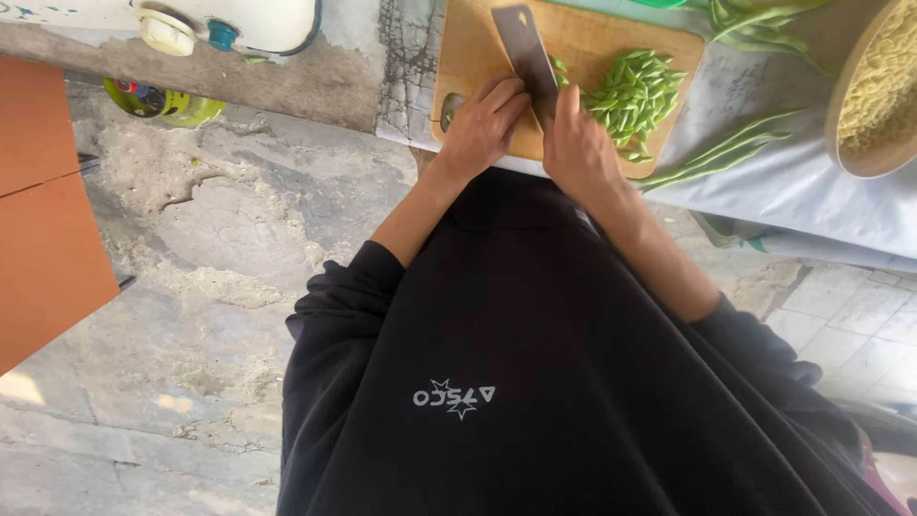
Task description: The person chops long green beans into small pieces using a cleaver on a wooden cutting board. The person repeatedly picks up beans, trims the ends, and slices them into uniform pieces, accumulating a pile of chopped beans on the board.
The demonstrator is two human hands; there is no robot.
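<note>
Two hands of ours are on the board (478, 43). Our right hand (579, 145) is closed around the handle of the knife (528, 55). The handle is hidden inside our fist, and one finger lies straight along the back of the blade. The wide grey blade sticks out past our hand, up across the board, and leans a little to the left.

Our left hand (480, 124) lies just beside the blade, on its left side. The fingers are curled down on the wood. We cannot tell if they are pinching a bean, because the fingers hide what is under them.

The cut beans (632, 94) lie in a green pile on the right side of the board, to the right of the blade and close above our right hand. They do not touch our hand.

Some whole beans (728, 151) lie off the board on the white cloth (812, 186), to the right of our right hand. More long beans (759, 24) lie at the top, past the board. A round bowl (841, 86) with yellow noodles sits at the far right edge.

Our black shirt (535, 363) fills the bottom.
</note>
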